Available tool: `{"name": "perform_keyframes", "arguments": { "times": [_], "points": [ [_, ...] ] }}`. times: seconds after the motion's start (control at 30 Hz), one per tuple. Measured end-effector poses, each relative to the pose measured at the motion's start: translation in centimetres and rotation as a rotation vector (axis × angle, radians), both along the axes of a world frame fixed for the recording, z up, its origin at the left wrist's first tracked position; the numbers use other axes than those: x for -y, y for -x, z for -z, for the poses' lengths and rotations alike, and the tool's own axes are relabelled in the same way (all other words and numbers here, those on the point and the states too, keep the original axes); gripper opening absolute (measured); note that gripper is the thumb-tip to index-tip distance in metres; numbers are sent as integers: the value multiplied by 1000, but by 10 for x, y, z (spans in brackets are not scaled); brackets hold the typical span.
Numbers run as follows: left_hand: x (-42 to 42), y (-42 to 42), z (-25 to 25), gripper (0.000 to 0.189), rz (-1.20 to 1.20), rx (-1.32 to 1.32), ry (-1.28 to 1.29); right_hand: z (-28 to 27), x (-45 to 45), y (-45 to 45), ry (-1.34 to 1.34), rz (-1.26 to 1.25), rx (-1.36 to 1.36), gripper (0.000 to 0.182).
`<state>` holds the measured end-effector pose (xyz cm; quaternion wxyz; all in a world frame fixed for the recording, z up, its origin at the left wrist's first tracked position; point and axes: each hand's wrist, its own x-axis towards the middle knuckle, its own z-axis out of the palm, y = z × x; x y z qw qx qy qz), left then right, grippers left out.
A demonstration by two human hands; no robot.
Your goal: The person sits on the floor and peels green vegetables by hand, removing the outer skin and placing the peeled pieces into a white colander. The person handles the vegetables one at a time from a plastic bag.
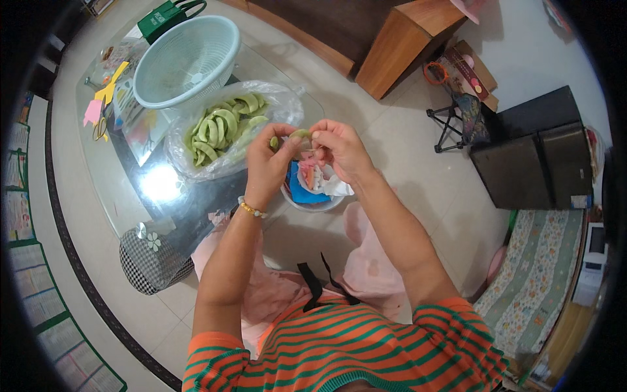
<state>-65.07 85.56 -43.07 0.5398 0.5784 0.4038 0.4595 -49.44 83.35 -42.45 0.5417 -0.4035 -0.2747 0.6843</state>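
Observation:
Both hands meet above a small waste bin, on one flat green bean pod (301,133). My left hand (268,159) grips the pod's left end between thumb and forefinger, and another small green piece (274,142) shows against its fingers. My right hand (344,149) pinches the right end, with a thin pale strand (307,150) by its fingertips. Left of the hands, an open clear plastic bag (286,104) full of flat green bean pods (215,128) lies on the glass table. A pale blue plastic colander (188,61) stands behind the bag, with no pods visible in it.
The glass table (110,206) holds scissors (100,128), coloured paper pieces (111,84) and a green bag (164,20). Below the hands, the bin (313,209) contains paper scraps. A houndstooth stool (139,269) is partly under the table. A folding stool (453,122) stands at right.

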Motion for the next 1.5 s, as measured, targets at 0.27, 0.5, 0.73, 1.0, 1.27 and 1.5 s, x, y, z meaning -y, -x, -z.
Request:
{"name": "perform_keyframes", "arguments": {
  "times": [0.27,0.5,0.73,1.0,1.27,1.5],
  "points": [
    [-24,20,0,10,-103,500,346,-2,-1,-4,-71,-52,79,7],
    [-13,7,-4,13,-79,206,194,-3,6,9,-120,-101,576,12],
    [-11,4,0,11,-7,123,225,-2,10,12,-576,11,1220,7],
    [-21,13,2,13,258,201,633,-2,10,9,-640,80,1145,6],
    [-24,16,9,16,321,562,695,-6,4,-16,-116,-79,281,15],
    [-14,-2,3,16,101,370,405,-1,6,-6,-150,-42,469,13]
  ]
}}
